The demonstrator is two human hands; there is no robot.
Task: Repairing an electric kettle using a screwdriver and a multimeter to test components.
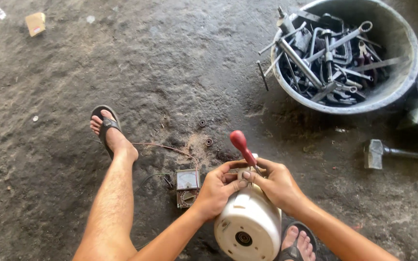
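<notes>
A: What does the head view show at the bottom centre?

B: A white rounded appliance body (248, 224) stands on the floor between the person's feet. The left hand (217, 186) is wrapped around its top, gripping it steady. The right hand (276, 182) is closed on a red-handled screwdriver (243, 147), tip down at the top of the body. It looks like a screw is being worked; the tip would need to stay seated while the body is held firm.

A: And around it?

B: Rough, stained concrete floor (170, 63). A small meter (187, 187) lies just left of the hands. Upper right, a grey tub (407, 43) of metal tools; a hammer (376, 153) at right.
</notes>
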